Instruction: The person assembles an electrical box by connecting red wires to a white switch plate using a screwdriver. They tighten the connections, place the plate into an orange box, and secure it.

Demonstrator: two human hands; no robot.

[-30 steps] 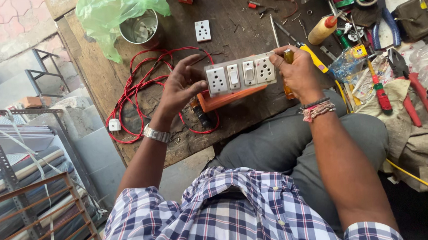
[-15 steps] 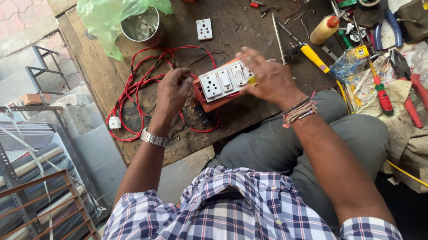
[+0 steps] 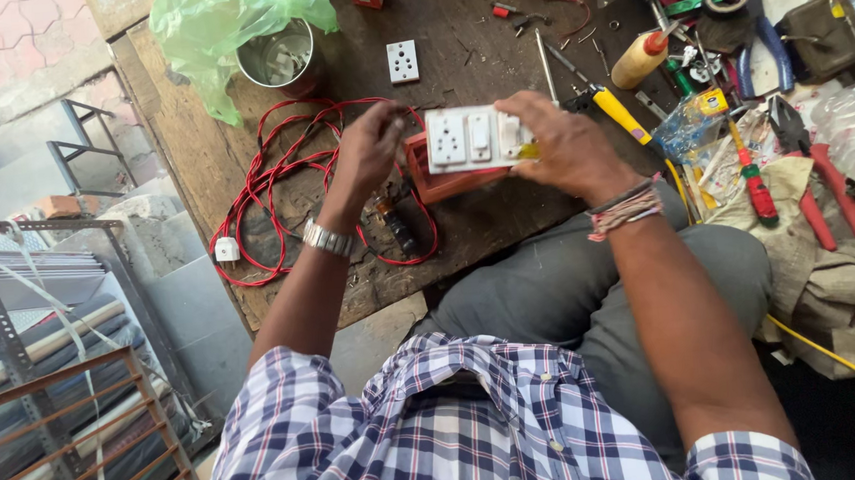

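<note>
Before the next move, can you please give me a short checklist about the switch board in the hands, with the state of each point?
1. Left hand grips the left end of the switch board: ok.
2. Right hand holds the right end, fingers over the face plate: ok.
3. White face plate sits flat on the orange box: cannot tell, the fingers hide the right edge.
4. Red wire lies coiled on the wooden bench, clear of both hands: ok.
5. Yellow-handled screwdriver lies on the bench beside the right hand: ok.
6. Screws in the plate are in place: cannot tell, too small.
</note>
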